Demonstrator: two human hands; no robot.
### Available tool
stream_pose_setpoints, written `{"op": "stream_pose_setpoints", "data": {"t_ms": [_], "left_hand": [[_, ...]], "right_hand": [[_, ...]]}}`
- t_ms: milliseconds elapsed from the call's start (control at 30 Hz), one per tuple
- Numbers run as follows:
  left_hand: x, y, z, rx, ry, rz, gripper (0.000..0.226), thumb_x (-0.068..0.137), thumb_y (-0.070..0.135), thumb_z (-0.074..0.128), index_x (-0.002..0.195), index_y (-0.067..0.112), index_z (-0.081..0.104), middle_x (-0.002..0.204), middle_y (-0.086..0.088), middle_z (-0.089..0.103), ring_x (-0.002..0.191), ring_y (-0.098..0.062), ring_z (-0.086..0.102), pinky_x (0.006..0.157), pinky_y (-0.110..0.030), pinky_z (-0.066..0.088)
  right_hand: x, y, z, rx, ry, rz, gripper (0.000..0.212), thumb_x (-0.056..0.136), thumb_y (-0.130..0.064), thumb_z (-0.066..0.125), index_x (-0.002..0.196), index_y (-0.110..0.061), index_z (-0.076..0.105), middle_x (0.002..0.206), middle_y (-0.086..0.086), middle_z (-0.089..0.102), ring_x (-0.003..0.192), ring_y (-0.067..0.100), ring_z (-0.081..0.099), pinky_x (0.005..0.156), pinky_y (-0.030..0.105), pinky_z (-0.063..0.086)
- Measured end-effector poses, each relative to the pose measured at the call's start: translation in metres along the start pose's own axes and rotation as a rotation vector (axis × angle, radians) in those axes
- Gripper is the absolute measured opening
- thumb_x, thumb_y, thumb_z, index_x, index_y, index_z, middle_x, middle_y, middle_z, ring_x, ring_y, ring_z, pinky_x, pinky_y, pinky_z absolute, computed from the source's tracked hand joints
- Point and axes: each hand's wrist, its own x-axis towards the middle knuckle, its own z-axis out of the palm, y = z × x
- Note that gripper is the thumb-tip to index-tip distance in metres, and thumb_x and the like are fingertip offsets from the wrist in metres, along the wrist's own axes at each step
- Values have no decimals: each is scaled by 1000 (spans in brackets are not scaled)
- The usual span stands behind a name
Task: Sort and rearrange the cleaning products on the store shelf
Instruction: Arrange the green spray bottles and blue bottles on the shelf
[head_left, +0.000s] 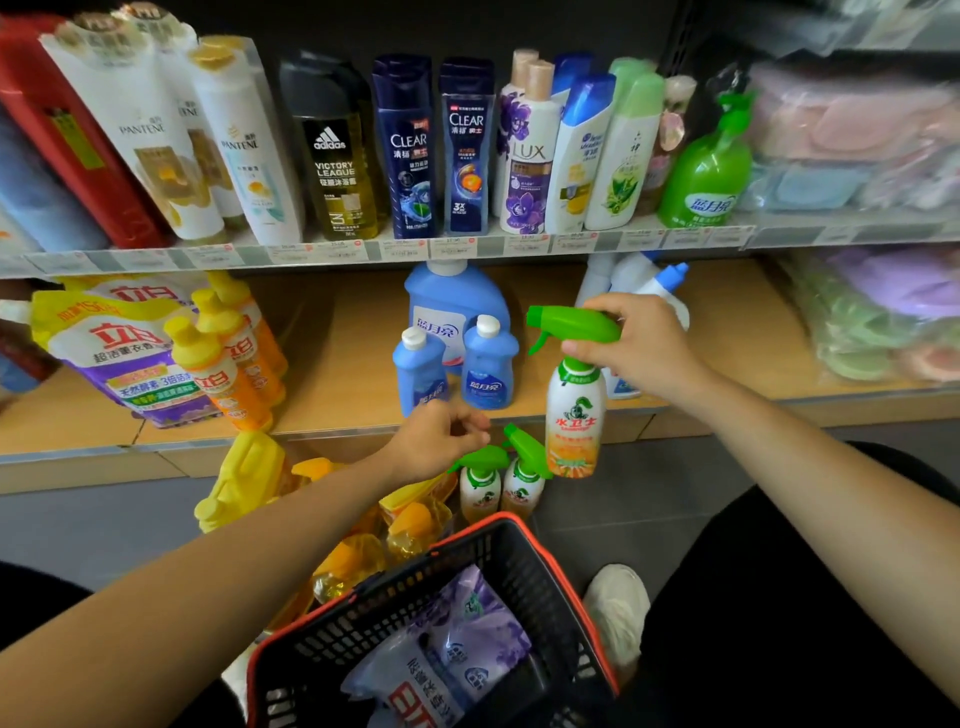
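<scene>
Wooden store shelf (337, 364) boards ran across the middle of the frame, with a grey floor below.

The right hand (639, 348), at centre right, held one spray bottle (574, 410) up in the air in front of the shelf edge. Its fingers were curled tight round the green spray top, and the bottle hung straight down.

The left hand (441, 436), in the centre, had loosely bent fingers with nothing in them. It was just above two more spray bottles (480, 486) standing side by side on the floor. That made three spray bottles in all.

Three blue bottles stood on the shelf behind: one big blue bottle (452, 301) and two small blue bottles (488, 364) in front of it.

One black basket (566, 582) with a red rim sat at the bottom middle, with purple bags (478, 623) inside.
</scene>
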Motion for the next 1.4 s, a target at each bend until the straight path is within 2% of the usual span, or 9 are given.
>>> {"op": "stream_pose_setpoints", "data": {"t_ms": [167,267,600,800,900,1000,1233,1300,1400], "left_hand": [[30,-36,23,339,-84,-82,51,89,37,75,135,18,61,134,-3,64,123,-22,59,101,-35,48],[42,-50,35,452,-134,-138,69,87,46,74,147,22,49,146,-3,55,132,-24,52,105,-35,45],[56,-74,56,610,-243,-143,55,88,48,71,137,32,53,126,-7,67,117,-29,61,92,-39,51],[49,-73,53,593,-185,-107,53,89,47,71,137,32,55,126,-4,68,116,-28,61,91,-39,50],[43,-61,39,468,-108,-100,52,85,43,77,133,29,60,121,-1,70,111,-25,63,88,-39,51],[33,-46,21,303,-59,-83,48,83,35,82,127,25,66,111,1,73,102,-21,65,85,-43,54],[8,-9,-20,98,116,-64,35,80,28,85,112,19,73,87,9,73,77,-11,64,67,-35,52],[3,0,-30,34,161,-67,34,81,25,84,112,15,73,76,18,71,67,-2,64,59,-21,49],[-2,17,-42,-20,221,-64,34,82,23,83,113,15,74,91,3,77,82,-16,73,71,-38,59]], "right_hand": [[48,33,4,-90,2,20,32,77,-25,85,104,-16,69,92,3,69,85,21,66,75,39,55],[78,55,12,-110,-1,50,33,77,-23,85,104,-21,67,99,3,68,95,23,65,81,38,54],[140,122,58,86,71,192,54,87,-13,74,137,-21,56,123,7,64,102,16,59,78,25,50],[123,132,70,239,102,370,66,85,-18,76,144,-17,46,138,7,58,124,26,57,102,47,50],[87,140,78,223,100,424,65,82,-18,80,140,-12,49,134,9,59,118,27,60,98,50,53],[54,149,89,97,-94,431,54,81,-24,82,128,-14,59,118,9,66,101,25,66,90,43,55],[18,146,124,-155,-793,435,82,72,-45,86,140,-14,52,126,4,62,101,17,64,64,26,54],[12,144,137,-273,-822,365,77,72,-46,86,133,-11,55,119,3,63,90,15,61,64,26,50],[9,142,147,-428,-754,273,48,76,-39,83,108,-13,60,113,8,67,87,20,57,71,28,43]]}}
